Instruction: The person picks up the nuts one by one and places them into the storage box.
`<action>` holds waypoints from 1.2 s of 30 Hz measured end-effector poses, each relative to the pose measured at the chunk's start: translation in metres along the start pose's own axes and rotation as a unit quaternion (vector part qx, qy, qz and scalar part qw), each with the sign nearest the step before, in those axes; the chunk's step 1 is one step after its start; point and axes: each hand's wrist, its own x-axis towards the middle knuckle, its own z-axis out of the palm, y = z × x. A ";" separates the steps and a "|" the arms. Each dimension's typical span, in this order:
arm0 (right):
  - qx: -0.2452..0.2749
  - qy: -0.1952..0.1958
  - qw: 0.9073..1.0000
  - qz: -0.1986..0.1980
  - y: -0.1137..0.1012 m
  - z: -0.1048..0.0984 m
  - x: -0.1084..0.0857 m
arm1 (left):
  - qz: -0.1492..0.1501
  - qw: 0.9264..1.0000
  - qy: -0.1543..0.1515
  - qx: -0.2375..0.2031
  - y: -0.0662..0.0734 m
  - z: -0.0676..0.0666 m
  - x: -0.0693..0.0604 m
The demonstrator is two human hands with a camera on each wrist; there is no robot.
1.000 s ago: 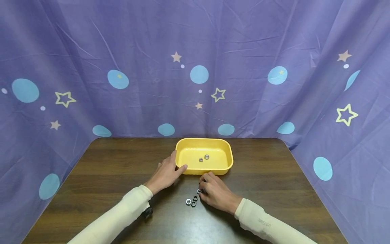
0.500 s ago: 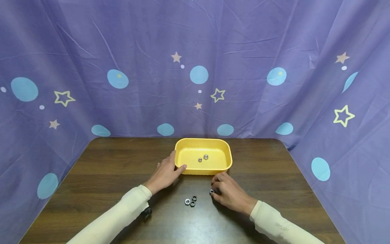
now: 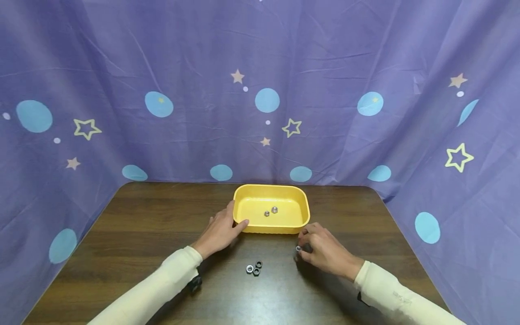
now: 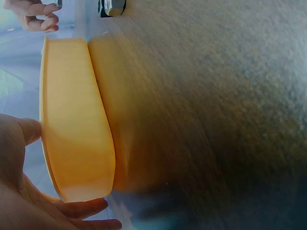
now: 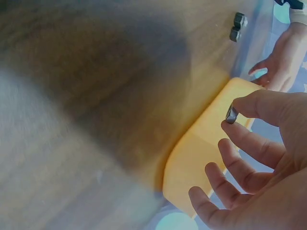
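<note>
Since half a second ago, the right hand point(image 3: 325, 250) has moved rightward and a little up the head view, taking its nut point(image 3: 298, 248) with it. That nut is now right of centre in the lower half of the frame, just in front of the lower right corner of the yellow tray point(image 3: 266, 229), outside it. Thumb and index finger pinch it by its edges, the other fingers spread loosely. It looks like metal: rigid, hard to damage, light enough for two fingertips, though its small smooth flats could slip; opposite flats seem the best hold. Its height above the table point(image 3: 170, 216) is hard to judge, and the fingertips cover part of it.

At the tray's left end, the left hand point(image 3: 219, 230) holds the corner, thumb on the near rim. Two nuts point(image 3: 274, 210) lie inside, near the tray's middle. Three more nuts point(image 3: 249, 269) sit bunched at lower centre; in the left wrist view the top edge cuts them off. Whether any are threaded is too small to tell.
</note>
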 end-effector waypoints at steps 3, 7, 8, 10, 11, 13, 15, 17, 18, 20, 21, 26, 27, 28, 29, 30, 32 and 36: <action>-0.006 0.009 1.000 0.003 0.001 -0.007 0.002 | 0.006 1.000 0.003 -0.001 0.001 0.000 0.001; -0.014 0.018 1.000 0.001 0.003 -0.014 0.009 | 0.009 1.000 0.005 -0.002 0.002 0.000 0.002; -0.017 0.020 1.000 0.000 0.003 -0.016 0.012 | 0.009 1.000 0.005 -0.002 0.002 0.000 0.003; -0.022 0.020 1.000 -0.002 0.005 -0.018 0.018 | 0.007 1.000 0.004 -0.002 0.002 0.000 0.003; -0.027 0.019 0.999 -0.004 0.006 -0.019 0.022 | 0.006 1.000 0.004 -0.002 0.002 0.000 0.003; -0.030 0.012 0.999 -0.007 0.008 -0.020 0.029 | 0.003 1.000 0.002 -0.001 0.001 -0.001 0.003; -0.033 0.003 0.999 -0.011 0.009 -0.023 0.037 | 0.002 1.000 0.002 0.002 0.001 -0.001 0.003; -0.031 -0.005 0.999 -0.015 0.011 -0.026 0.044 | 0.002 1.000 0.001 0.005 0.001 -0.001 0.003; -0.029 -0.008 0.999 -0.017 0.012 -0.027 0.049 | 0.003 1.000 0.001 0.008 0.001 -0.001 0.003; -0.031 -0.012 0.999 -0.020 0.014 -0.030 0.057 | 0.003 1.000 0.001 0.010 0.000 -0.001 0.003; -0.032 -0.015 0.999 -0.022 0.015 -0.031 0.062 | 0.003 1.000 0.001 0.009 0.000 -0.001 0.002; -0.040 -0.042 0.998 -0.024 0.022 -0.035 0.085 | -0.002 1.000 -0.001 0.003 0.000 -0.001 0.001; -0.040 -0.046 0.998 -0.022 0.024 -0.036 0.089 | -0.003 1.000 -0.001 0.002 0.000 -0.001 0.000; -0.040 -0.049 0.998 -0.019 0.025 -0.037 0.092 | -0.002 1.000 -0.001 0.003 0.000 -0.001 0.000; -0.040 -0.050 0.998 -0.017 0.025 -0.038 0.096 | -0.001 1.000 -0.001 0.004 0.000 0.000 0.001; -0.040 -0.052 0.998 -0.015 0.026 -0.039 0.099 | -0.001 1.000 -0.002 0.005 0.001 0.000 0.001; -0.043 -0.051 0.998 -0.018 0.026 -0.040 0.105 | -0.002 1.000 -0.003 0.007 0.001 0.000 0.001; -0.052 -0.049 0.997 -0.030 0.027 -0.039 0.112 | -0.004 1.000 -0.004 0.010 0.002 -0.001 0.002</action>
